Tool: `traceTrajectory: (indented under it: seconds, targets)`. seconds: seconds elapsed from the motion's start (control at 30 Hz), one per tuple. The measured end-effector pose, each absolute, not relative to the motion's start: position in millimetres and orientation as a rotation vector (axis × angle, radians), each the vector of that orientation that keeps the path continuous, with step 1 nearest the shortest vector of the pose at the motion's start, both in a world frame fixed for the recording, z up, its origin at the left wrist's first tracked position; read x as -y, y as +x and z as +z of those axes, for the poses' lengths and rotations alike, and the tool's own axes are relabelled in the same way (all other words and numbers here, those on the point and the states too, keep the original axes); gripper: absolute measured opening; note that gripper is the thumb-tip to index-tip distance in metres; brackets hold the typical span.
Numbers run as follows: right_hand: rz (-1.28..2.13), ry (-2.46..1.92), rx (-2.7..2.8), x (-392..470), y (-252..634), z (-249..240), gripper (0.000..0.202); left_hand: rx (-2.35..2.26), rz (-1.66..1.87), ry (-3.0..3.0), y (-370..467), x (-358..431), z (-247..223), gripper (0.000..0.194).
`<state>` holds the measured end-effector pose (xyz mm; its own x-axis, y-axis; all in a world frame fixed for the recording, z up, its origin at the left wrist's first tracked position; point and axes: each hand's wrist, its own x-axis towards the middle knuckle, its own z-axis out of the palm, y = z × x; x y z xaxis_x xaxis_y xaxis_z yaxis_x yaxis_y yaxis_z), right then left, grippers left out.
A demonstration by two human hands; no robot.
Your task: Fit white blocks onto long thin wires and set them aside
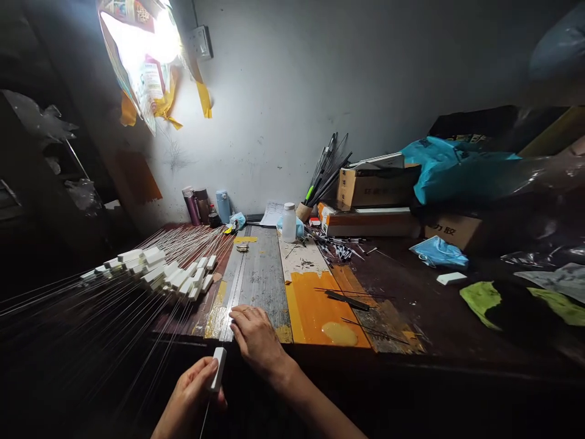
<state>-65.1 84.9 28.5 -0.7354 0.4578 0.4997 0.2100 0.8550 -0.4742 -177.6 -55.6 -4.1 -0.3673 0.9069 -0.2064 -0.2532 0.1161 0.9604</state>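
My left hand (194, 384) is closed around a white block (219, 369) in front of the table edge. A thin line runs out below the block, and another thin line leads up from it onto the grey board (262, 268). On that board's near end lies my right hand (256, 334), palm down, its fingers stretched leftward with their tips beside a narrow pale strip (236, 286). Whether those fingertips press on the thin line is hard to make out. Several similar white blocks (153, 259) with long thin rods are heaped to the left.
A plastic bottle (289, 223) stands behind the boards. Right of it are thin black rods (325, 164) in a holder and stacked boxes (370, 222). An orange-covered board (315, 305) carries a pale glue puddle (339, 333) and dark strips. A lamp (141, 36) glows at upper left.
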Motion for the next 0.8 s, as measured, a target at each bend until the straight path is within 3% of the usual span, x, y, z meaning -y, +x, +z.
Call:
traceTrajectory:
  seconds: [0.37,0.53,0.8]
  targets:
    - [0.504,-0.423,2.516,-85.4,-68.2,23.8,0.024,-1.466,1.459,0.715,-183.2,47.7,-8.4,0.041]
    - [0.444,-0.409,2.553,-87.5,-69.7,25.1,0.025,-1.483,1.433,0.756,-189.3,40.9,-2.9,0.035]
    - [0.255,-0.206,2.719,-84.0,-35.0,62.2,0.016,-1.404,1.323,0.873,-167.2,56.3,25.8,0.034]
